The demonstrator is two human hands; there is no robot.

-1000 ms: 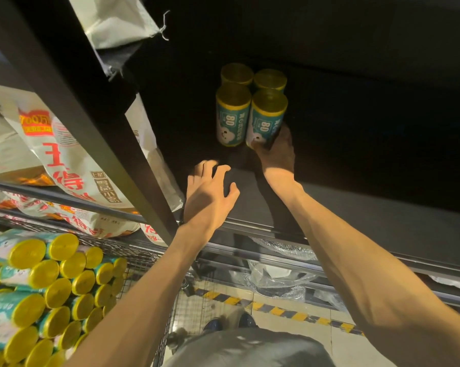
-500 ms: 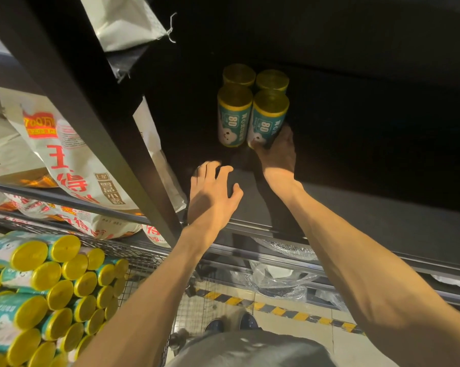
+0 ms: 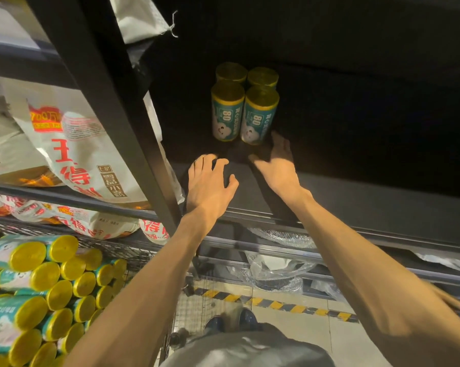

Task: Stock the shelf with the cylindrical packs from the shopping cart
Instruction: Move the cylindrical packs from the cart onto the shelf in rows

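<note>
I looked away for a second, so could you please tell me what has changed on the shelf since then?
The right hand has let go of the front right pack and drawn back, open. The left hand stays open on the shelf. The four packs remain upright, unmoved.

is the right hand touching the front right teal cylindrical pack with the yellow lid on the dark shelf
Cannot tell. In the head view the right hand lies open just below the front right teal pack, fingertips by its base, but shadow hides any gap.
</note>
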